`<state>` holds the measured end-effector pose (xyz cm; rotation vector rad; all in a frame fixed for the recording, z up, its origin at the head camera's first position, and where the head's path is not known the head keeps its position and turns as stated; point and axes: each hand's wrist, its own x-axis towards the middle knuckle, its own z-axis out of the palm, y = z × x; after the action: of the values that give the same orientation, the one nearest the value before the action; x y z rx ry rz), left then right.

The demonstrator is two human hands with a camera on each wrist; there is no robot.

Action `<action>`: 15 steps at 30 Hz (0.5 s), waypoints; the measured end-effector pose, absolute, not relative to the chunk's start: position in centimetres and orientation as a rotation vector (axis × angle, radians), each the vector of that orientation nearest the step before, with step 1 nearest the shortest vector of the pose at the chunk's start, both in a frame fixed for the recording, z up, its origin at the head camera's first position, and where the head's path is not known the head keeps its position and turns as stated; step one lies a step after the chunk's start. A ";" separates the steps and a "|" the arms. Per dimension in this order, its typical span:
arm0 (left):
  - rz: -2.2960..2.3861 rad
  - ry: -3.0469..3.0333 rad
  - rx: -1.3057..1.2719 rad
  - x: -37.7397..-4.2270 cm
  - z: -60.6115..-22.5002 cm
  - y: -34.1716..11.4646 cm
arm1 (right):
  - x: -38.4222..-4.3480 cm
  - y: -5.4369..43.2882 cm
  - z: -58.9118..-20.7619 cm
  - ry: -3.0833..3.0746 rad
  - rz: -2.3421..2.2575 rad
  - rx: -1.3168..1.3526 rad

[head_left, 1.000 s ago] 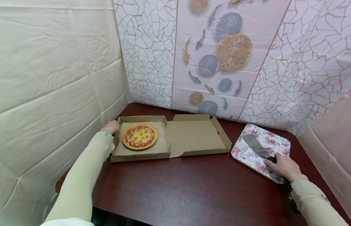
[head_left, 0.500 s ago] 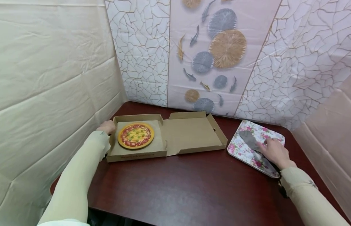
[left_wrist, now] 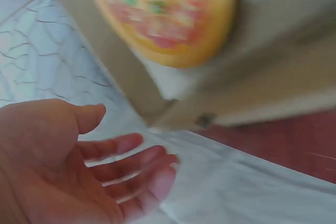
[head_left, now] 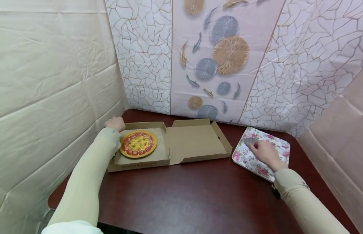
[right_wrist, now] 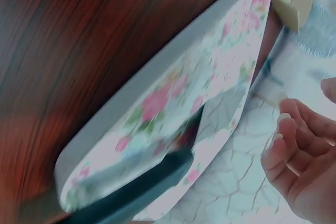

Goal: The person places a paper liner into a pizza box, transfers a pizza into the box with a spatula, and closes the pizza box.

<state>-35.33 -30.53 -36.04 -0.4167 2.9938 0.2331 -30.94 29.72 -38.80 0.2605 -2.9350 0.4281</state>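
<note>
An open cardboard pizza box (head_left: 196,141) lies on the table with its lid folded to the right. In its left half a round pizza (head_left: 138,144) rests on a pale sheet. My left hand (head_left: 115,123) is at the box's far left corner; in the left wrist view its fingers are loosely spread beside the cardboard, holding nothing. My right hand (head_left: 266,152) hovers over a floral board (head_left: 244,161). On that board lies a spatula with a metal blade (head_left: 250,140) and black handle (right_wrist: 139,190), apart from the loosely bent fingers.
The dark red table (head_left: 181,195) runs in front of the box and board. A pale quilted wall covering (head_left: 52,97) stands close on the left, a patterned sheet (head_left: 140,65) at the back and another pale covering (head_left: 339,146) on the right.
My right hand has let go of the spatula's handle and moved left and up over the board. My left hand has come off the box's left side and shifted toward its far corner.
</note>
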 end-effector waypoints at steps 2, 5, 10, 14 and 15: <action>0.242 3.031 -0.370 -36.2 -35.4 -29.1 | -30.9 28.9 -38.9 -2.935 0.445 0.277; 0.238 3.075 -0.273 -37.2 -34.9 -26.8 | -30.9 27.7 -39.1 -2.949 0.473 0.292; 0.243 3.160 -0.104 -38.5 -35.0 -23.6 | -31.1 26.1 -39.3 -3.007 0.507 0.284; 0.246 3.194 0.026 -39.6 -35.3 -21.6 | -31.1 25.1 -39.3 -3.063 0.514 0.255; 0.246 3.190 0.054 -39.8 -35.4 -21.0 | -31.1 24.9 -39.3 -3.074 0.524 0.241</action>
<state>-39.78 -21.04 -35.37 0.0539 3.1901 0.2462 -31.12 24.90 -39.33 0.2407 -3.0740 0.5242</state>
